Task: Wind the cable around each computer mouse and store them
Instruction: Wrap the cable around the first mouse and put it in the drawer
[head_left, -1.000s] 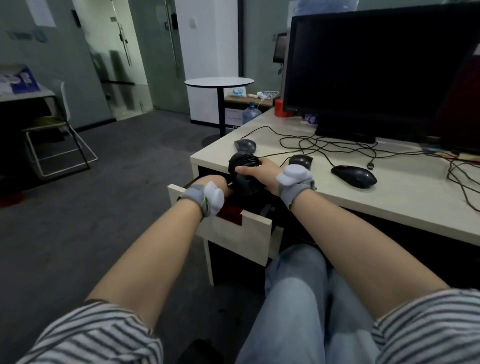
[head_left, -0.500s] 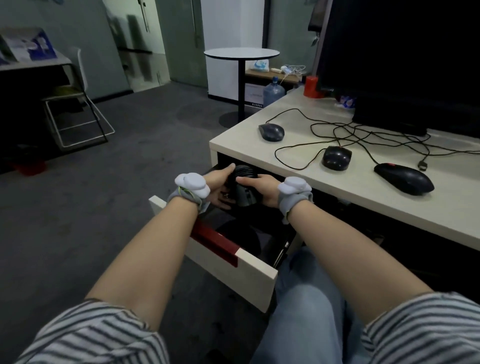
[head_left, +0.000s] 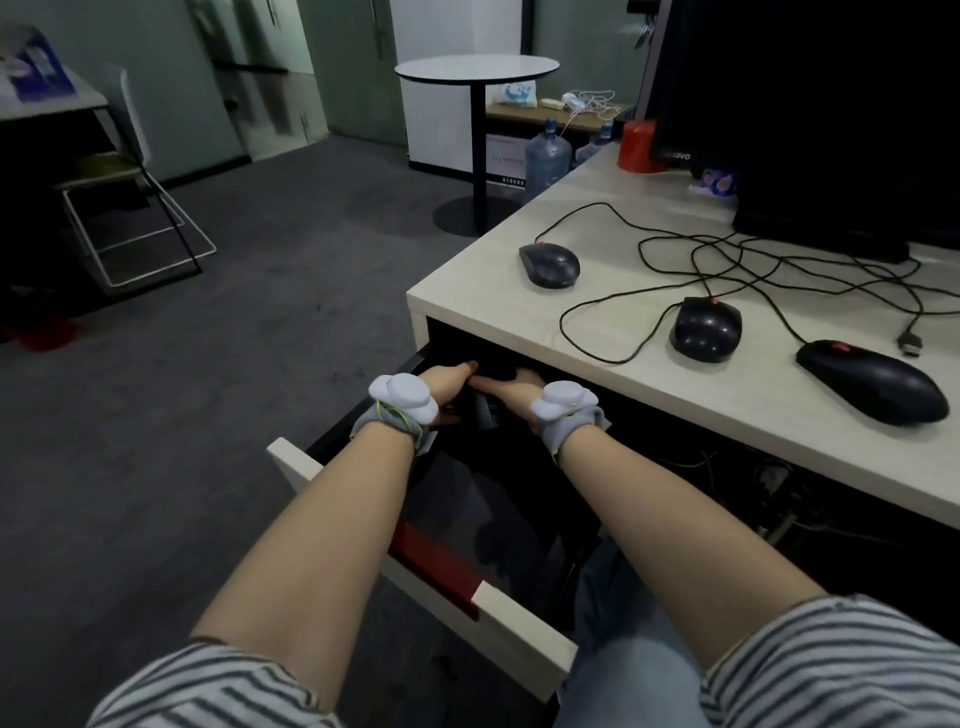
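Note:
My left hand (head_left: 448, 385) and my right hand (head_left: 514, 391) reach deep into the open drawer (head_left: 524, 631) under the desk. Between them they hold a black cable-wound mouse (head_left: 496, 372), mostly lost in the drawer's dark back. On the desk (head_left: 649, 395) lie three more black mice: one near the left corner (head_left: 550, 265), one in the middle (head_left: 706, 328), and a larger one at the right (head_left: 878, 387). Their cables (head_left: 779, 270) sprawl loose and tangled in front of the monitor.
A big dark monitor (head_left: 805, 104) fills the desk's back, with a red cup (head_left: 638, 145) beside it. A USB plug (head_left: 910, 340) lies loose. A round table (head_left: 477, 67), water bottles (head_left: 545, 158) and a chair (head_left: 130, 208) stand on the grey carpet.
Both hands have carried the wound mouse down from desk-edge height and further back into the drawer. The view has shifted closer and to the left.

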